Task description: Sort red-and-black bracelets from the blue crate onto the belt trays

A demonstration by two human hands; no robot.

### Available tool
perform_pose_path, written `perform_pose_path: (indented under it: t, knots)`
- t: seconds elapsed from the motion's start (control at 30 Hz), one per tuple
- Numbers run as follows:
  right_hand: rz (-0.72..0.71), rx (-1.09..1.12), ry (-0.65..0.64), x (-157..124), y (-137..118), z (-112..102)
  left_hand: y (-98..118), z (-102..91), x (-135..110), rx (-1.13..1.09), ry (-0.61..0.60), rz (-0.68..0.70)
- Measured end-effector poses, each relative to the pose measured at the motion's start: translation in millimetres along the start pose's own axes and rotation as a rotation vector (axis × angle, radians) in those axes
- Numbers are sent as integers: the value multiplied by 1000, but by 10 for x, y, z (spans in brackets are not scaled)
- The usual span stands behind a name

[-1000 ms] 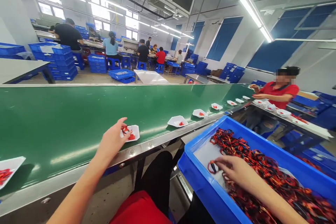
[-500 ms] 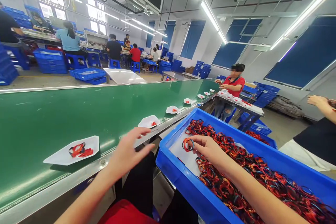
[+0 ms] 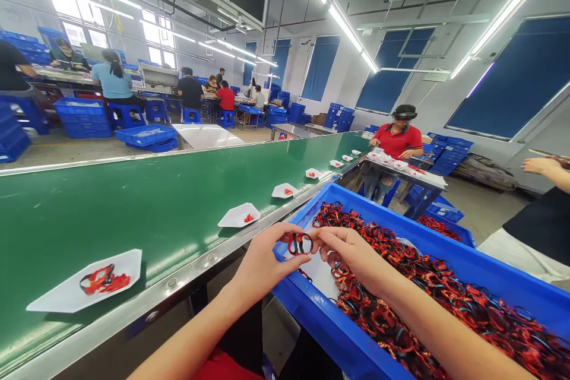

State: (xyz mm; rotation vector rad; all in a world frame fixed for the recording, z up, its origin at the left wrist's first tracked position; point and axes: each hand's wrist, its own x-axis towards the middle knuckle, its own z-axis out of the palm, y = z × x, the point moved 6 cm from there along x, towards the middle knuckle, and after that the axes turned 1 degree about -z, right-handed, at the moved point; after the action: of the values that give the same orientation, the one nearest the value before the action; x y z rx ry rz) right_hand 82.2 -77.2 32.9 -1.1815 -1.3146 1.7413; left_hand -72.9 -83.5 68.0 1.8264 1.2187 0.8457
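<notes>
My left hand (image 3: 265, 261) and my right hand (image 3: 347, 249) meet over the near corner of a blue crate (image 3: 312, 309), both pinching one small red-and-black wire loop (image 3: 300, 243) between thumb and fingers. The crate is heaped with several more red-and-black loops (image 3: 436, 303). On the green conveyor belt (image 3: 133, 202) to my left lies a white tray (image 3: 62, 297) holding a loop and red bits. Another white tray (image 3: 238, 215) with a red piece sits just beyond my left hand.
More white trays (image 3: 284, 191) run along the belt's near edge toward a person in a red shirt (image 3: 396, 139) at a steel table. Another person's arm (image 3: 543, 166) shows at the right. Stacked blue crates (image 3: 82, 116) and seated workers fill the back.
My left hand left the tray on the belt and came across to the crate. My right hand lifted a loop from the pile, and now both hands grip it. The trays moved left.
</notes>
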Motion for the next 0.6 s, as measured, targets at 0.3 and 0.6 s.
perform_pose_path:
  t: [0.3, 0.6]
  knots:
    - [-51, 41, -17, -50, -120, 128, -185, 3, -51, -95, 15, -67]
    - [1, -423, -6, 99, 317, -138, -292, 4, -99, -692, -43, -226]
